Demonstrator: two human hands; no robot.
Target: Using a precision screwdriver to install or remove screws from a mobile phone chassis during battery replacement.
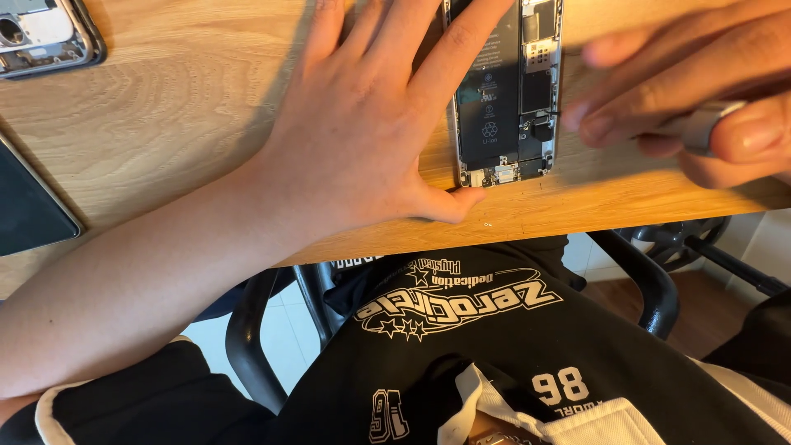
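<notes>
**Two hands work on an open phone**

An open phone [504,91] lies on the wooden tabletop [165,107], close to the near edge. Its back is off, so the black battery and small parts inside show.

The left hand [371,124] lies flat and wide open on the tabletop. It grips nothing. Its fingers spread out and press on the left side of the open phone. The thumb points along the near edge and touches the phone's bottom corner.

The right hand [692,91] comes in from the right edge. It looks a bit blurry. Its fingers are curled around a thin silver tool [700,124]. The tool's dark tip touches the right side of the open phone.

Another phone shell [45,33] sits at the far left corner. A dark flat screen [29,206] lies by the left edge. Below the tabletop there is a black chair [255,338].
</notes>
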